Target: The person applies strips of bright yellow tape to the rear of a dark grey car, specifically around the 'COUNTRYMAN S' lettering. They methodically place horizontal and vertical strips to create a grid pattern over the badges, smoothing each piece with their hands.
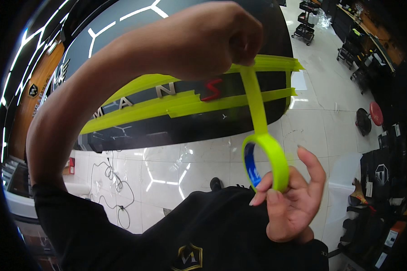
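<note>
My right hand (296, 201) pinches the lower rim of a roll of yellow-green masking tape (279, 158) with a blue core, its other fingers spread. A strip of tape (254, 99) runs up from the roll, pulled taut. My left hand (228, 38) is closed around the strip's upper end, in front of a dark glossy car panel (199, 126). Bands of the same tape (135, 110) lie across the panel above and below a row of raised silver letters (166, 89) and one red letter (211, 90). My left forearm hides part of the upper band.
A tangled cable (117, 180) lies on the pale tiled floor (212, 165) at the left. Wheeled black carts (305, 29) stand at the far right, with a red round-topped stool (376, 113) nearer. Black cases (377, 167) line the right side.
</note>
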Motion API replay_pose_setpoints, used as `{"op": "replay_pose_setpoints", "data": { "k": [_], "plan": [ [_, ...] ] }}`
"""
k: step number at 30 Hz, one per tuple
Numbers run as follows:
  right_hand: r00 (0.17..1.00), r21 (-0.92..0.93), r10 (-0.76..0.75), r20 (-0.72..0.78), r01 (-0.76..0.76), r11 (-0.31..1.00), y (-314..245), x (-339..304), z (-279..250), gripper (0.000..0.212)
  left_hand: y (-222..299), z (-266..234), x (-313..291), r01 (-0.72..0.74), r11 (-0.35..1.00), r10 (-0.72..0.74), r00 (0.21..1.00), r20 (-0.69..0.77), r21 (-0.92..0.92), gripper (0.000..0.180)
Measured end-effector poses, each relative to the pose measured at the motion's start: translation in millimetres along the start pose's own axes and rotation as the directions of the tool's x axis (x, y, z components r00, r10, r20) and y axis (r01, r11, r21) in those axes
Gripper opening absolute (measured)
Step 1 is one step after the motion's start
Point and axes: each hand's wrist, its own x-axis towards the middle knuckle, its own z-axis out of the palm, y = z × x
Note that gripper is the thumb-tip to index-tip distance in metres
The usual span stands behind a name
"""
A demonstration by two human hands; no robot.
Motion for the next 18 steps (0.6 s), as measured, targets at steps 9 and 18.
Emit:
{"op": "replay_pose_setpoints", "data": {
  "k": [9,18],
  "plan": [
    [0.995,-0.529,0.094,0.026,-0.066,0.846,26.0,-21.3,21.1,0.05,-38.6,-12.3,5.9,-0.138,0.987,0.142,0.989,0.046,-0.075,0.011],
    [0.987,-0.607,0.145,0.063,-0.078,0.791,26.3,-4.7,5.0,0.051,-28.5,-10.5,1.8,-0.01,0.989,0.007,1.0,-0.019,-0.148,0.013]
  ]
}}
